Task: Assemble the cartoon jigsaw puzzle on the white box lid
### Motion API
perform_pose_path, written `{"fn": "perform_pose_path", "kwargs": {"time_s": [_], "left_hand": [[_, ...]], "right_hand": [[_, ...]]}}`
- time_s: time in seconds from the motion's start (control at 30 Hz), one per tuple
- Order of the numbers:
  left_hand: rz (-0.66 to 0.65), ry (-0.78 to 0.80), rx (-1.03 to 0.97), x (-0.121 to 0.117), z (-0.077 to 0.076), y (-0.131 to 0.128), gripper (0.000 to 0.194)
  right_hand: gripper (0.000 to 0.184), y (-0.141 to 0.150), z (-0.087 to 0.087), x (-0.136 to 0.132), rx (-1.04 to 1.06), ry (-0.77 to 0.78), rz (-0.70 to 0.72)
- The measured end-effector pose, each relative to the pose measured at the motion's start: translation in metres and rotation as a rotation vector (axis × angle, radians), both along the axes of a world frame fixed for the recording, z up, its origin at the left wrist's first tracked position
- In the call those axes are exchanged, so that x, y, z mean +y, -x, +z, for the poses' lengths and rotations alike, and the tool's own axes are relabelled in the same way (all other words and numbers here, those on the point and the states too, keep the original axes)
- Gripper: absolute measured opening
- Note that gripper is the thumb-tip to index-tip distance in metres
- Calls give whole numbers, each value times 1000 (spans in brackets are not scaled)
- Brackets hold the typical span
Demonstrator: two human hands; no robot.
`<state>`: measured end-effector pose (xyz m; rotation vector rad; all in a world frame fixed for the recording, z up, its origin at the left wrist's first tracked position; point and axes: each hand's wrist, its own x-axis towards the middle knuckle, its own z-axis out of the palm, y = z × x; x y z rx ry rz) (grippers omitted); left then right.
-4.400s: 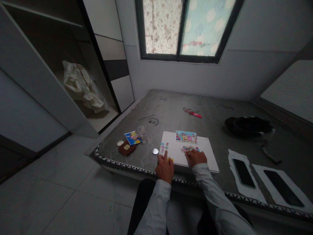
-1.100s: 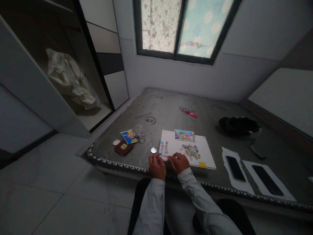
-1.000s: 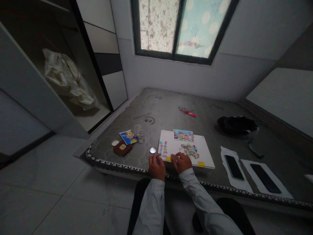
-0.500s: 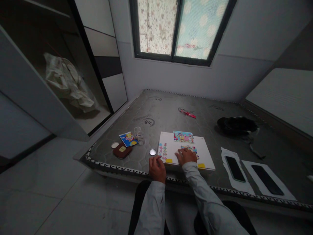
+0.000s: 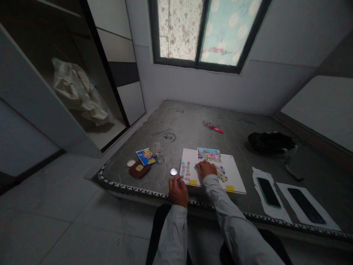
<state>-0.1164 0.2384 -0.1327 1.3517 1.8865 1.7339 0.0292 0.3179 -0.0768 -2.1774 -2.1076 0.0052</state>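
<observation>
My right hand (image 5: 207, 169) is over a flat white box (image 5: 234, 173), its fingertips closed on a small blue jigsaw puzzle piece (image 5: 196, 167). Partly under and beside that hand lies a colourful patch of joined puzzle pieces (image 5: 221, 173). Loose puzzle pieces (image 5: 185, 170) stand in columns along the box's left side. A colourful cartoon picture card (image 5: 209, 154) lies at the box's far edge. My left hand (image 5: 178, 190) rests by the box's near left corner, fingers loosely bent and apart, with nothing visible in them.
Left of the box are a small round mirror-like disc (image 5: 173, 172), clear plastic cups (image 5: 160, 155), a blue cartoon card (image 5: 146, 156) and a brown pouch (image 5: 139, 169). Two phones (image 5: 268, 192) lie on white paper at right, near a black bag (image 5: 271, 142). A red packet (image 5: 213, 127) lies farther back.
My right hand has moved left from the joined pieces, uncovering more of them, and a blue piece shows at its fingertips. My left hand stays by the corner. The view has shifted slightly.
</observation>
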Motion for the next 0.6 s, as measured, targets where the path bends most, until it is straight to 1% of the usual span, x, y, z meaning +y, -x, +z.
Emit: {"fn": "perform_pose_path", "kwargs": {"time_s": [0.13, 0.2, 0.4, 0.47, 0.6], "left_hand": [[2, -4, -1, 1, 1, 2, 21], [5, -4, -3, 1, 1, 3, 21], [5, -4, -4, 0, 4, -1, 21], [1, -7, -2, -1, 5, -2, 22], [8, -15, 8, -1, 5, 0, 22]], "right_hand": [[38, 5, 1, 6, 15, -13, -24], [40, 6, 2, 0, 7, -29, -17], [38, 16, -2, -28, -22, -41, 95], [38, 20, -4, -31, -23, -46, 97], [38, 24, -5, -29, -17, -54, 93]]}}
